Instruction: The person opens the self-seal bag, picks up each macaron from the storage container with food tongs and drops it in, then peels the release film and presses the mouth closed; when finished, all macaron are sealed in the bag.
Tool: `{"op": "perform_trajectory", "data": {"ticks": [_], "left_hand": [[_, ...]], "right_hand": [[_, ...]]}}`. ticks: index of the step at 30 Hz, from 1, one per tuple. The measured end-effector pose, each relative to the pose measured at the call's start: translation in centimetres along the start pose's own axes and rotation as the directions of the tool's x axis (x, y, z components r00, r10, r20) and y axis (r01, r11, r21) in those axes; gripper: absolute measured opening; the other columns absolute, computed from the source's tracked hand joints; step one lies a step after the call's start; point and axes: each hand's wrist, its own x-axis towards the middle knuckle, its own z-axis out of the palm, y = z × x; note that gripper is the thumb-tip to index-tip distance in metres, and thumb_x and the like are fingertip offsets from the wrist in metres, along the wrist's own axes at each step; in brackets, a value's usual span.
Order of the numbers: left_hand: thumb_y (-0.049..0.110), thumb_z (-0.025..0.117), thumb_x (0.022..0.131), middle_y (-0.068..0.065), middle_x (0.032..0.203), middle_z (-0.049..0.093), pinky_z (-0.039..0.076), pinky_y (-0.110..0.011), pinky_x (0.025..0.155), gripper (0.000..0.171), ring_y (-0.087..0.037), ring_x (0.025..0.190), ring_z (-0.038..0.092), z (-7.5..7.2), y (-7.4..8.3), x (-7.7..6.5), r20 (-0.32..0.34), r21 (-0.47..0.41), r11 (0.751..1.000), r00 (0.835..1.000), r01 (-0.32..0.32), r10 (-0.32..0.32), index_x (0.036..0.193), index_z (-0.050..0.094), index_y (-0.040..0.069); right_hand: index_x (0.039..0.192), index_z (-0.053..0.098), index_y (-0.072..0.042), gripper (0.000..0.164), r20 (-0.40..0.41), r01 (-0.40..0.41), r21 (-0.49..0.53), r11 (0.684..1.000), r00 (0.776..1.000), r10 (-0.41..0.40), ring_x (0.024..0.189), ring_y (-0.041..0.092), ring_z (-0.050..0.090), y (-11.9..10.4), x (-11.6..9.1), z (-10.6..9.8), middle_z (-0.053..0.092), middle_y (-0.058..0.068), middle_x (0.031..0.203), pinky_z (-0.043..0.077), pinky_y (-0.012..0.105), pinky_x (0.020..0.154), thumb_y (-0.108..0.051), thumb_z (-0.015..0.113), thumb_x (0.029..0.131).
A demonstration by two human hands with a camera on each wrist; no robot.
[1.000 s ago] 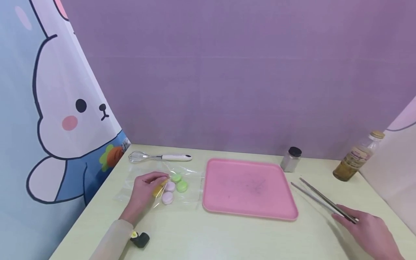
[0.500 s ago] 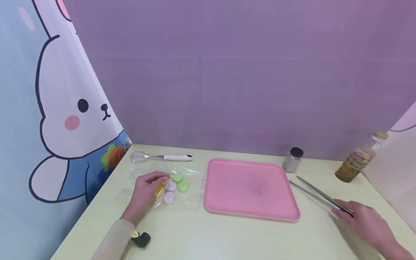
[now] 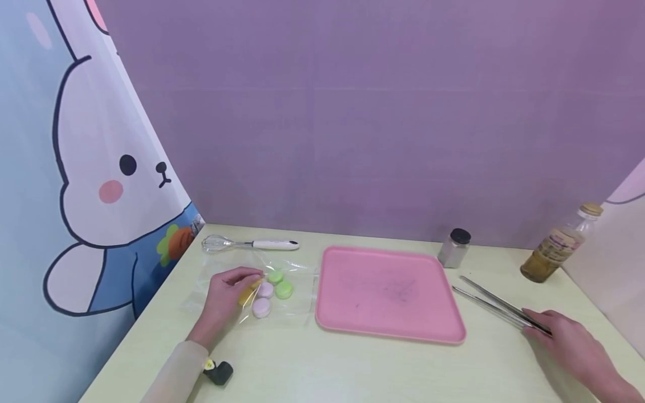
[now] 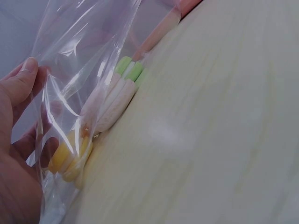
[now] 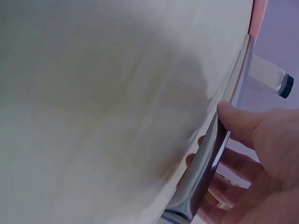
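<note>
My left hand (image 3: 221,302) pinches the edge of a clear plastic bag (image 3: 302,280) between thumb and fingers, as the left wrist view also shows. Macarons lie in the bag: yellow ones (image 4: 70,156) by the fingers, pink ones (image 3: 261,307) beside them, green ones (image 3: 284,289) further right. My right hand (image 3: 574,347) holds a pair of metal tongs (image 3: 504,308) near their rear end. The tongs' arms are slightly apart with nothing between the tips, which point at the right edge of the pink tray (image 3: 388,330). In the right wrist view the thumb (image 5: 238,121) lies along the tongs.
Behind the bag lies a whisk (image 3: 272,244) with a white handle. A small jar (image 3: 452,249) with a black lid stands behind the tray's right corner. A corked bottle (image 3: 549,254) of brown liquid stands at the far right. A purple backdrop (image 3: 322,140) borders the table's rear.
My right hand has moved slightly forward, and the tongs now lie flatter over the table. The left hand and the bag have stayed in place.
</note>
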Motion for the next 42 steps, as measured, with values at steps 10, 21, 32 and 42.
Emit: {"op": "perform_trajectory", "data": {"ticks": [10,21,32,42], "left_hand": [[0.019,0.074,0.095,-0.009,0.115,0.073,0.052,-0.018,0.090,0.022,-0.012,0.108,0.064,0.0,0.1,0.2,0.008,0.009,1.000,1.000,0.002,-0.002,0.111,0.077,0.004],[0.021,0.073,0.095,0.000,0.122,0.072,0.042,-0.054,0.108,0.023,-0.028,0.128,0.056,-1.1,2.1,0.6,0.174,0.317,0.937,0.981,-0.143,0.091,0.118,0.077,0.016],[0.022,0.070,0.098,-0.002,0.115,0.074,0.048,-0.056,0.100,0.021,-0.029,0.115,0.064,0.2,4.3,4.7,0.329,0.450,0.840,0.931,-0.302,0.159,0.115,0.076,0.012],[0.020,0.067,0.100,-0.005,0.120,0.071,0.045,-0.052,0.104,0.027,-0.031,0.120,0.060,2.8,2.4,7.7,0.451,0.428,0.847,0.887,-0.316,0.103,0.122,0.071,0.006]], "right_hand": [[0.116,0.071,0.004,0.038,-0.023,0.024,-0.005,1.000,0.999,-0.024,0.083,0.038,0.067,0.4,0.0,0.5,0.068,0.013,0.097,0.052,0.051,0.057,-0.013,0.082,0.084],[0.122,0.069,-0.001,0.043,-0.209,0.117,0.015,0.993,0.972,-0.111,0.082,0.034,0.067,-8.1,0.6,-1.7,0.069,0.016,0.101,0.055,0.054,0.058,-0.008,0.081,0.081],[0.115,0.069,0.005,0.024,0.079,0.124,0.758,0.640,0.957,-0.279,0.080,0.012,0.069,-25.7,0.5,1.3,0.072,0.008,0.096,0.059,0.026,0.071,-0.008,0.068,0.096],[0.111,0.063,0.021,0.028,0.276,-0.253,0.959,0.127,0.938,-0.210,0.095,0.038,0.072,-36.2,1.0,5.7,0.071,0.024,0.097,0.059,0.038,0.083,-0.005,0.060,0.100]]}}
